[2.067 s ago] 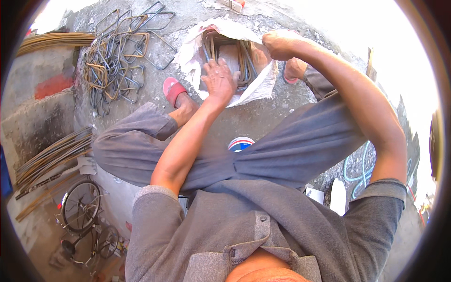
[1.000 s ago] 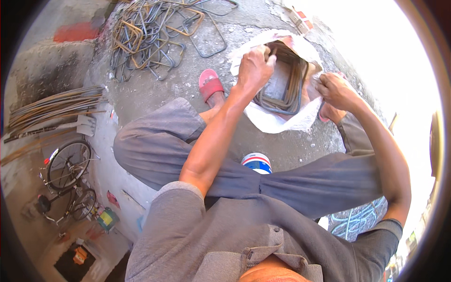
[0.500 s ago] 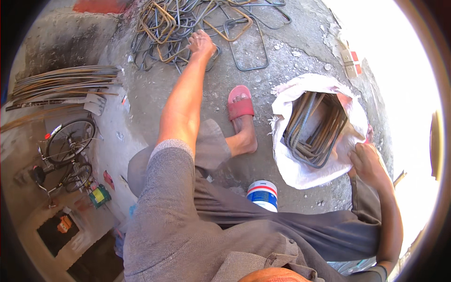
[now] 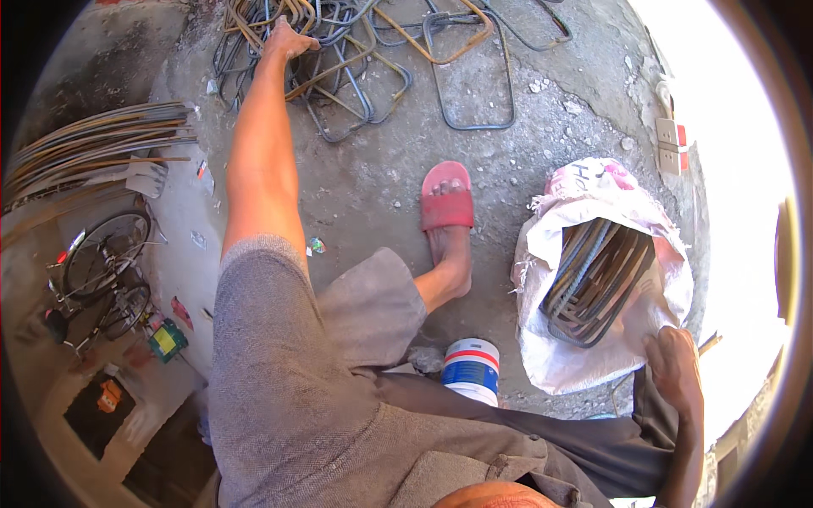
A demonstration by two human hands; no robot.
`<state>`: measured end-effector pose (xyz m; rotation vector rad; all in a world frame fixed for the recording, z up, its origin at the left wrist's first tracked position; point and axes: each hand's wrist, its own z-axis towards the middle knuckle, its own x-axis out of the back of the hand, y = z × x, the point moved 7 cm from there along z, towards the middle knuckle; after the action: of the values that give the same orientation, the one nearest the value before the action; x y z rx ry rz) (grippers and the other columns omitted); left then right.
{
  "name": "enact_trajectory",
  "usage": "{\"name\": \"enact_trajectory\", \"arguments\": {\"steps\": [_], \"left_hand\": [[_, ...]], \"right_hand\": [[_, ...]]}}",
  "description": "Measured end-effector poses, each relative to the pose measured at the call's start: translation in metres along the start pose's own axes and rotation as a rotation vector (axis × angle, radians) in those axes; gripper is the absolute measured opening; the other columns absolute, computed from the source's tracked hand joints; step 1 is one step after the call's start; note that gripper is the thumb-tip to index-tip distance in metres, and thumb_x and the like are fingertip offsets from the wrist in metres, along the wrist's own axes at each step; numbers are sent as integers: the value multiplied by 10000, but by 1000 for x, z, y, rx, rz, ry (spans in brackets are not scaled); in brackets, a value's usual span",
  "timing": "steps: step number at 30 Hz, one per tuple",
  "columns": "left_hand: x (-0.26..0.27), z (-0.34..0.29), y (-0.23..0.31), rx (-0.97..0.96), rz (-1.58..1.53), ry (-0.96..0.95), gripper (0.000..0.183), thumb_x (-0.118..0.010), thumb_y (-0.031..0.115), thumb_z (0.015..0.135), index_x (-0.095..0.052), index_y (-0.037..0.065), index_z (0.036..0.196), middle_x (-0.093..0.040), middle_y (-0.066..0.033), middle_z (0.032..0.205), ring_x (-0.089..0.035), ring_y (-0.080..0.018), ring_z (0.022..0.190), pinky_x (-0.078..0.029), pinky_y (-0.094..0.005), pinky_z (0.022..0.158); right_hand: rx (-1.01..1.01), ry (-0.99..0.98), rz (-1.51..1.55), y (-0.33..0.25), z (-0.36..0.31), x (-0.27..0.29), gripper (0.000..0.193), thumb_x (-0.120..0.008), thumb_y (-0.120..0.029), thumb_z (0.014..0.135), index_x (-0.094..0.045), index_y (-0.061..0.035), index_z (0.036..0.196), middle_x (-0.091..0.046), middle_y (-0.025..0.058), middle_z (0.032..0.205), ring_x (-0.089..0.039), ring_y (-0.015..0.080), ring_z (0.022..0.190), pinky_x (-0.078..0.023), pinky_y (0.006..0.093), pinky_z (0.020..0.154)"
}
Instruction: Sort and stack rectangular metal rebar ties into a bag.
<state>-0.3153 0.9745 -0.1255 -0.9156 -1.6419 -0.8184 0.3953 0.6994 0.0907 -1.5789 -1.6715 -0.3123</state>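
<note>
At the far left, my left hand (image 4: 288, 39) reaches onto a tangled pile of bent steel rebar stirrups (image 4: 351, 93), some grey and some rusty. Its thumb stands apart from the fingers, whose tips are partly lost among the bars; no stirrup is lifted clear. On my right stands a white woven sack (image 4: 542, 339), its mouth facing up, with a bundle of stirrups (image 4: 593, 284) nested inside. My right hand (image 4: 675, 366) is closed on the sack's near right rim, fingers curled into the fabric.
My foot in a red slide sandal (image 4: 447, 212) is planted between pile and sack. A white and blue bucket (image 4: 472, 372) stands by my leg. Long rods (image 4: 102, 148) and a bicycle (image 4: 106, 262) lie at left. A socket box (image 4: 671, 144) sits at far right.
My left hand has moved left and farther over the pile, its thumb now spread. My right hand keeps its hold on the sack, whose mouth looks narrower. The whole view has shifted.
</note>
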Motion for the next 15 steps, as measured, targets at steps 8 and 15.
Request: {"name": "enact_trajectory", "arguments": {"steps": [8,15], "left_hand": [[-29,-41,55,48,181,-162,692,-713,245,746,-446,16,1343,-550,-206,1306,-516,-344,1233,-365,-572,1030],[53,-121,82,-218,135,-357,373,-748,245,718,-651,-35,944,-672,-157,969,-647,-284,902,-511,-393,773]], "right_hand": [[-133,-99,-60,-14,18,12,233,-557,-165,881,-530,18,739,-542,236,764,-533,418,784,-414,486,720],[-35,-42,13,-5,-3,3,233,-541,-163,884,-539,26,749,-555,233,775,-565,393,802,-436,464,759]]}}
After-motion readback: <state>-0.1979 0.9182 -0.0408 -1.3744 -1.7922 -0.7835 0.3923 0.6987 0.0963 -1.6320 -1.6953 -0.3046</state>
